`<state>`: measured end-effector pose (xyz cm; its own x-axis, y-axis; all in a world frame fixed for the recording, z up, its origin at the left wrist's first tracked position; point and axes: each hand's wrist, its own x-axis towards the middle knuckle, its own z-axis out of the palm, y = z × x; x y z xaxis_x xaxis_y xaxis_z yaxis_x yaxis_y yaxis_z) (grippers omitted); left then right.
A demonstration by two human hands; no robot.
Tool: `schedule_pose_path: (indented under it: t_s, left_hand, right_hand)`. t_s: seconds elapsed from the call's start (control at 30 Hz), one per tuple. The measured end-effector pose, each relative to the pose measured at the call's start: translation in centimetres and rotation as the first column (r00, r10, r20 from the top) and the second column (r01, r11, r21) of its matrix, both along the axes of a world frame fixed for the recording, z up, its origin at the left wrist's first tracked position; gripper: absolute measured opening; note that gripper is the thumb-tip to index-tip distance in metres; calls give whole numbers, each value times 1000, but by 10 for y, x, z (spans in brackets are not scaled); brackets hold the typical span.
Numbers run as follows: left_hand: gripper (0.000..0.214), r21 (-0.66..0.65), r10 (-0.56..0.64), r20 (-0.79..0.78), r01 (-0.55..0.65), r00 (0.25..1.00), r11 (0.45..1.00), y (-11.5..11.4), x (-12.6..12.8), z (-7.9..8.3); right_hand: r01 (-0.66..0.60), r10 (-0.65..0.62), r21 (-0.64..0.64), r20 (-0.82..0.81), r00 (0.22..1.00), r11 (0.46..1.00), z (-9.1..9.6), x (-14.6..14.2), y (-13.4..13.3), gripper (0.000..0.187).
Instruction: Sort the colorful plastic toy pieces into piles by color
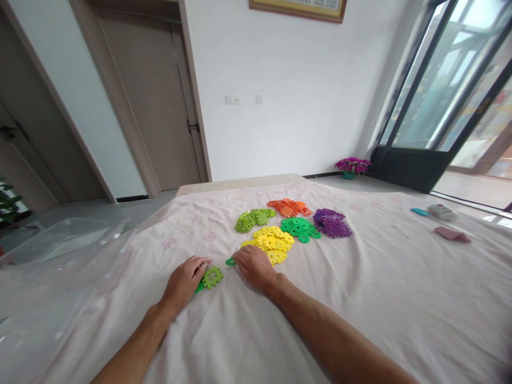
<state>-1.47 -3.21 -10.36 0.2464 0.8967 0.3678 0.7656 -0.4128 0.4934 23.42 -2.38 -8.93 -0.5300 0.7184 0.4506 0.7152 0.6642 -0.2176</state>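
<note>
My left hand [184, 280] is low over the cloth with its fingers bent against a light-green square building piece [213, 277] with toothed edges and holes in its middle. A darker green piece [199, 287] shows partly under that hand. My right hand [254, 264], fingers curled down, pinches a green building piece [230, 262]; much of this piece is hidden by the fingers. Just beyond the right hand lies a heap of yellow pieces [274, 240]. Behind it are piles of lime-green [254, 218], green [301, 228], orange-red [288, 207] and purple pieces [332, 222].
A wrinkled pale cloth [360, 309] covers the broad surface. Clear plastic containers [60, 245] stand at the left. To the right lie a blue item [420, 212], a white packet [442, 212] and a pink folded item [452, 234].
</note>
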Motion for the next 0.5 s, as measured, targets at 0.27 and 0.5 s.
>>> schedule_pose_path:
  t_s: [0.27,0.5]
  left_hand:
    - [32,-43,-1,-26,0,1000,999,-1,0,2]
    - [31,-42,9,-36,-11,999,999,0,0,1]
  right_hand:
    - [507,-476,-32,-402,782,861,4,64,36,31]
    - [685,-725,-380,-610,320,622,-10,142,63,42]
